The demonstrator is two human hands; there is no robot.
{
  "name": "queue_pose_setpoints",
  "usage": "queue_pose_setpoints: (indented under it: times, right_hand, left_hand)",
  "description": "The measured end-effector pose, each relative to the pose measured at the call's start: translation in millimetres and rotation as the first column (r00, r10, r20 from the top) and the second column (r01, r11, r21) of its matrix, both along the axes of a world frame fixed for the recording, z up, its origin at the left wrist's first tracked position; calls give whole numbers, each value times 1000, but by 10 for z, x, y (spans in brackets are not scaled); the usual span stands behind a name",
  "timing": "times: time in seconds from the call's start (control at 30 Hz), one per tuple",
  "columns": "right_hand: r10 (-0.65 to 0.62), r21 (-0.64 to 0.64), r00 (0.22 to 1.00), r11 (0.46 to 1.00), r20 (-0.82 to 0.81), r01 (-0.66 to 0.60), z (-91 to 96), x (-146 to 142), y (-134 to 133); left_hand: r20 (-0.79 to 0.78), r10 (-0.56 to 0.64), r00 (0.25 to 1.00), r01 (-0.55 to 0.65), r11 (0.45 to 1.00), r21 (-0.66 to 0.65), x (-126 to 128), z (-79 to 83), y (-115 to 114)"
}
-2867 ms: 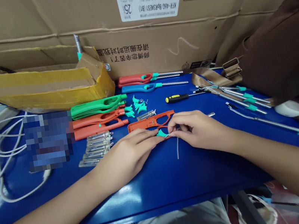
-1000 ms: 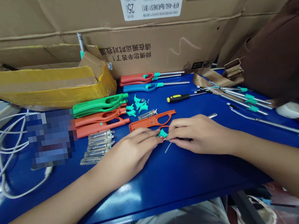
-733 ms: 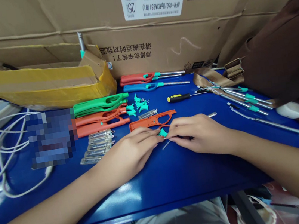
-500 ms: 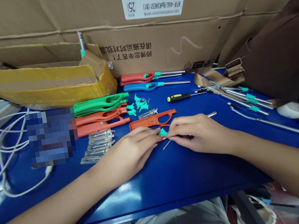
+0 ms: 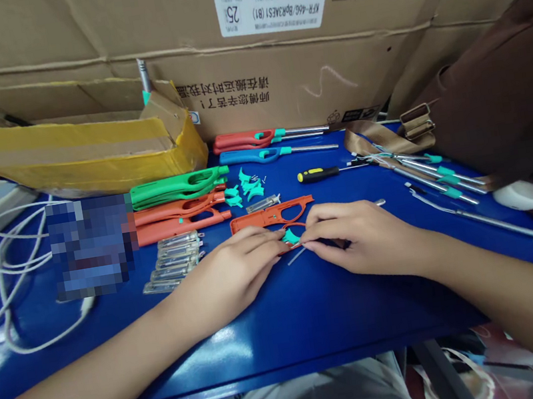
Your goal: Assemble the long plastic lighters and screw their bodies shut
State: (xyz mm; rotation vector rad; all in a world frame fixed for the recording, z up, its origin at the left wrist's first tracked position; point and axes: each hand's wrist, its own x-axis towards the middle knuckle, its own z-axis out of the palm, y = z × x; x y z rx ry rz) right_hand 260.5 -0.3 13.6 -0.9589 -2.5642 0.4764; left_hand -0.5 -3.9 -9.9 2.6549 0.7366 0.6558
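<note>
An orange lighter shell half point(image 5: 273, 214) lies open on the blue table point(image 5: 285, 318) in front of me. My left hand point(image 5: 230, 274) rests on the table with fingertips pinched at the shell's lower edge, touching a small teal trigger piece point(image 5: 291, 236). My right hand point(image 5: 360, 235) is closed in a pinch on a thin metal tube assembly point(image 5: 377, 203), whose clear hose end point(image 5: 297, 256) pokes out below my fingers. Both hands meet at the teal piece.
Green and orange shell halves point(image 5: 176, 188) lie left of centre, with metal gas cells point(image 5: 174, 253) below and teal triggers point(image 5: 244, 186) beside. Finished lighters point(image 5: 257, 138), a screwdriver point(image 5: 316, 174), more tube assemblies point(image 5: 440, 177), a yellow-taped box point(image 5: 71, 149), white cables point(image 5: 2, 255) and a brown bag point(image 5: 496, 89) surround.
The clear hose end under my right hand has swung from hanging down to lying nearly flat and shorter. Both hands have stayed at the teal piece with only small finger shifts.
</note>
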Motion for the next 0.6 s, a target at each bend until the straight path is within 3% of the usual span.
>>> queue_pose_setpoints:
  times: [0.23,0.6]
  right_hand:
    - [-26,90,996,996,84,18,54,32,3]
    - [-34,93,982,996,187,16,92,48,-34]
  left_hand:
    - [-2,1,1000,-1,999,32,-21,-29,-13]
    - [9,6,1000,-6,996,91,-19,-42,-3]
